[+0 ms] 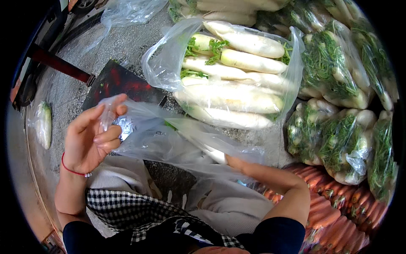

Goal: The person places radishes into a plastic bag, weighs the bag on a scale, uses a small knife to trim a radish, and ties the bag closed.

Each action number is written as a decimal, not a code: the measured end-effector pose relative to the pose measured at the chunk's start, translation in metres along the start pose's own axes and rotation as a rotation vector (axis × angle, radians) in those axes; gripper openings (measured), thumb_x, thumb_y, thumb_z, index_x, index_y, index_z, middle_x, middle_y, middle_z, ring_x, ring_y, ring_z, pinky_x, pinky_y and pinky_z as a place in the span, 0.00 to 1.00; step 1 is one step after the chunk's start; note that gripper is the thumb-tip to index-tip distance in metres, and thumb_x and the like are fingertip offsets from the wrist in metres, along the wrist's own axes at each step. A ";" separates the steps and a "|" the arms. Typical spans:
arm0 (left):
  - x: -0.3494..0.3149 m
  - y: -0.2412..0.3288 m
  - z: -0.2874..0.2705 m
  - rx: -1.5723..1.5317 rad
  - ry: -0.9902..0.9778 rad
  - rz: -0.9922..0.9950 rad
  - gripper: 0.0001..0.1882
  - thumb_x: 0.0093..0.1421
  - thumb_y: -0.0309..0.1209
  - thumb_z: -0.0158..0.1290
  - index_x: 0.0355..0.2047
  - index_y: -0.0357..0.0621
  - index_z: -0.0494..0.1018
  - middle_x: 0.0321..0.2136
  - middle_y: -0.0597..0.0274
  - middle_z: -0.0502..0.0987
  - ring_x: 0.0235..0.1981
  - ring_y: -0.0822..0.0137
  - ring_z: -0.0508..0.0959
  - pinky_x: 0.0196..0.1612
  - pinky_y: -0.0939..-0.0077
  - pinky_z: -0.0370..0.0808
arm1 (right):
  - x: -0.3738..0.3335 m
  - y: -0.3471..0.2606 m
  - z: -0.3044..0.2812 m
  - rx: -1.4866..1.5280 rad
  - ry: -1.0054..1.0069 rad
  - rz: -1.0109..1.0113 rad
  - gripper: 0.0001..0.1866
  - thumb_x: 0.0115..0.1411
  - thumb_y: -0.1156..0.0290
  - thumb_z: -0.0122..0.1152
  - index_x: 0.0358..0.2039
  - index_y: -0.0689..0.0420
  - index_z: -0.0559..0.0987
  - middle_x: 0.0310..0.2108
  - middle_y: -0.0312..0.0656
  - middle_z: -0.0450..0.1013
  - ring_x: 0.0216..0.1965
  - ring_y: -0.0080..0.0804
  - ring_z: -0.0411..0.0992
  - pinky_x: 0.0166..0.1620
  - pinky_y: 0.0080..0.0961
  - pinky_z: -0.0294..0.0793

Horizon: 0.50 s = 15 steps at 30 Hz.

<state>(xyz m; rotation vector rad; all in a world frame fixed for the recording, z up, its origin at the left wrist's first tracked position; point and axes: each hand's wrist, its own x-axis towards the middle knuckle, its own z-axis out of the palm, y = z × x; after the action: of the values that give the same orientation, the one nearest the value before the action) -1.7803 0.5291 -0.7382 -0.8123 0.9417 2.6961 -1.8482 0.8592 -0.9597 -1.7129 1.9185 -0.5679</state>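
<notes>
A clear plastic bag stretches across my lap. My left hand, with a red string at the wrist, pinches its edge between bent fingers. My right hand is partly covered by the film at the bag's other side. Its fingers are at the end of a white daikon radish, which lies slanted under the plastic with a bit of green at its far tip; the fingers themselves hardly show. Just beyond, an open clear bag holds several large daikon radishes lying side by side, some with green leaves.
Filled bags of leafy radishes are stacked at the right. Bagged carrots lie at the lower right. A dark stained board rests beside a red metal bar. One daikon in plastic lies far left; loose film lies at the top.
</notes>
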 end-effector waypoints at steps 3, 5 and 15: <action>-0.003 -0.005 0.000 0.198 -0.253 0.142 0.26 0.64 0.31 0.41 0.61 0.39 0.52 0.40 0.61 0.67 0.14 0.82 0.55 0.17 0.88 0.53 | 0.014 0.002 -0.018 -0.125 -0.108 -0.084 0.14 0.59 0.72 0.48 0.45 0.56 0.74 0.39 0.48 0.73 0.40 0.42 0.73 0.45 0.34 0.70; 0.000 -0.010 0.000 0.357 -0.121 0.117 0.29 0.64 0.31 0.43 0.64 0.43 0.47 0.38 0.61 0.68 0.14 0.80 0.58 0.17 0.86 0.55 | 0.024 0.000 -0.048 -0.082 0.066 -0.102 0.14 0.59 0.72 0.48 0.45 0.56 0.75 0.38 0.48 0.73 0.40 0.42 0.73 0.45 0.33 0.71; -0.027 -0.051 0.003 0.479 -0.159 0.035 0.30 0.65 0.40 0.42 0.64 0.50 0.45 0.41 0.55 0.68 0.18 0.71 0.70 0.19 0.83 0.65 | 0.109 0.063 -0.206 -0.160 0.635 0.418 0.12 0.60 0.67 0.50 0.36 0.61 0.75 0.31 0.51 0.75 0.35 0.45 0.75 0.40 0.35 0.73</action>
<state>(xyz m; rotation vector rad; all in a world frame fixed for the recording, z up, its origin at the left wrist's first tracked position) -1.7427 0.5711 -0.7484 -0.4768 1.4829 2.3580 -2.0331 0.7545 -0.8460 -1.2322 2.7352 -0.8813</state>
